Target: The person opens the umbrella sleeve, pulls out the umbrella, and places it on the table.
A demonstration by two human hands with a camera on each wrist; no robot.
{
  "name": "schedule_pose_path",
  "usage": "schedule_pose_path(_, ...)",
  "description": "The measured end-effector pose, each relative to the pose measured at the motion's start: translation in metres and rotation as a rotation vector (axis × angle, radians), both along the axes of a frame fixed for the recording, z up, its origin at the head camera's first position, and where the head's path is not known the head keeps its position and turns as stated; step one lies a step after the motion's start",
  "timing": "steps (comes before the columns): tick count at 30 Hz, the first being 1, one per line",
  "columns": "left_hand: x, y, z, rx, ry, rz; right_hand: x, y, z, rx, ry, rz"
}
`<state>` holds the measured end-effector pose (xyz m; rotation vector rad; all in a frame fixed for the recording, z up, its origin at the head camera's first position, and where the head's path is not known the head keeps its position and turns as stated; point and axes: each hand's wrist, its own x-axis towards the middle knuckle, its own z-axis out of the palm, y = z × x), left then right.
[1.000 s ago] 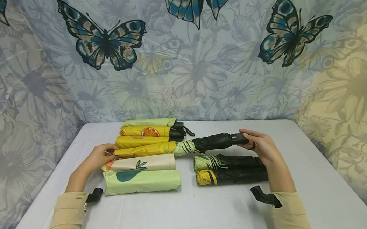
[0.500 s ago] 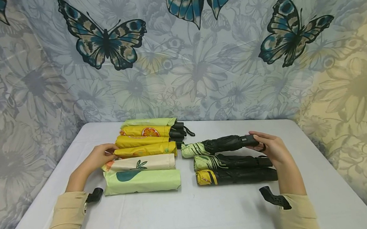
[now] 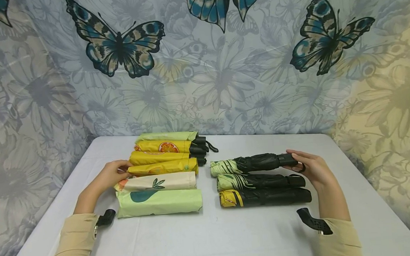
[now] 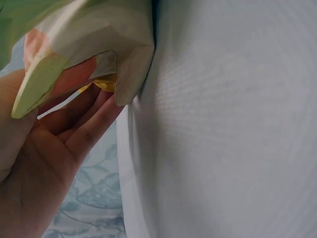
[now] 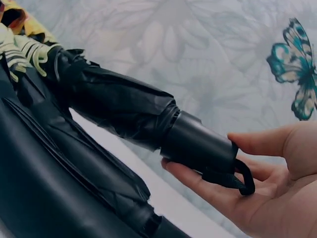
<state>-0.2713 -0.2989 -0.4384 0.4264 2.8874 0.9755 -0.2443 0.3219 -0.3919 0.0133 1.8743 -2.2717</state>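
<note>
On the right, my right hand [image 3: 313, 168] holds the black handle [image 5: 200, 144] of a folded umbrella [image 3: 256, 163], black with a green striped end. Thumb and fingers lie on opposite sides of the handle, beside its wrist loop [image 5: 245, 178]. At the left, my left hand [image 3: 110, 176] pinches the left end of a yellow umbrella sleeve [image 3: 165, 168], which lies apart from that umbrella. In the left wrist view the cream sleeve [image 4: 133, 44] hides part of the fingers; a bit of yellow shows at the fingertips.
Below the held umbrella lie a green-striped folded umbrella [image 3: 261, 180] and a yellow-ended one [image 3: 265, 196]. A light green sleeve [image 3: 160, 203] lies nearest on the left. Several sleeved umbrellas [image 3: 167, 146] with black handles lie behind the yellow sleeve on the white table [image 3: 212, 241].
My right hand has moved right, drawing the umbrella fully out of the yellow sleeve and away from it. The left hand has stayed at the sleeve's end.
</note>
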Motion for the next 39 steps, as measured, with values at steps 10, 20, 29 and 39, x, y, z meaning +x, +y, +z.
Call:
schedule_pose_path(10,0.001,0.000,0.002,0.002,0.002,0.000,-0.001,0.013,-0.012,0.048,-0.010,0.039)
schedule_pose_path(20,0.000,0.000,0.001,0.007,0.028,-0.005,-0.004,0.019,-0.019,0.250,0.004,0.028)
schedule_pose_path(29,0.000,0.001,0.001,0.003,0.008,0.004,-0.007,0.024,-0.023,0.400,0.026,0.082)
schedule_pose_path(39,0.000,0.002,0.001,-0.002,-0.008,0.008,-0.014,0.030,-0.024,0.588,-0.024,0.157)
